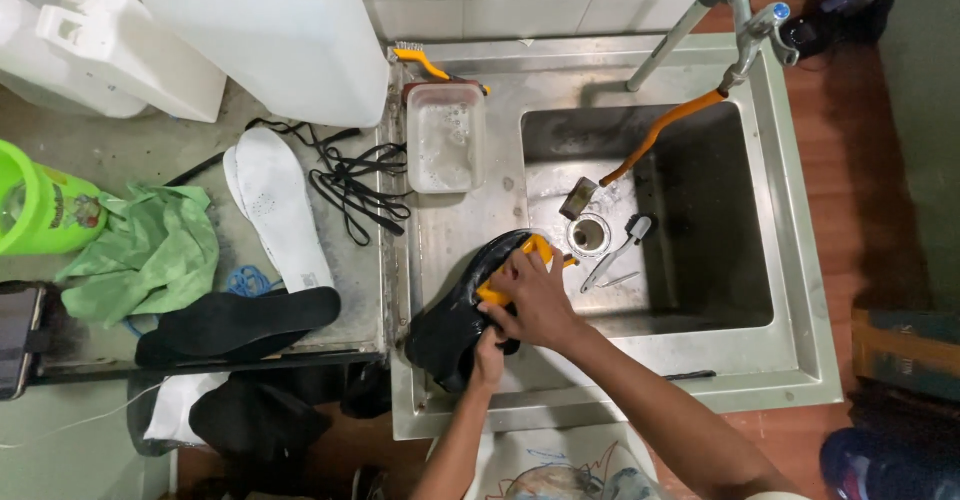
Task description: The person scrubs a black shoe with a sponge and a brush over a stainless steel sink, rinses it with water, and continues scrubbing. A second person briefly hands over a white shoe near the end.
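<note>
A black shoe (455,310) lies on the steel drainboard (455,225) at the left edge of the sink basin. My right hand (535,300) presses an orange-handled brush (512,278) against the shoe's upper. My left hand (488,355) grips the shoe near its opening, partly hidden under my right wrist.
A plastic tub of soapy water (445,138) stands behind the shoe, another orange brush (425,62) beside it. An orange hose (660,130) runs from the tap into the basin (690,220); a toothbrush (615,255) lies by the drain. Left counter: white insole (275,205), black insole (240,322), laces (355,185), green cloth (150,250).
</note>
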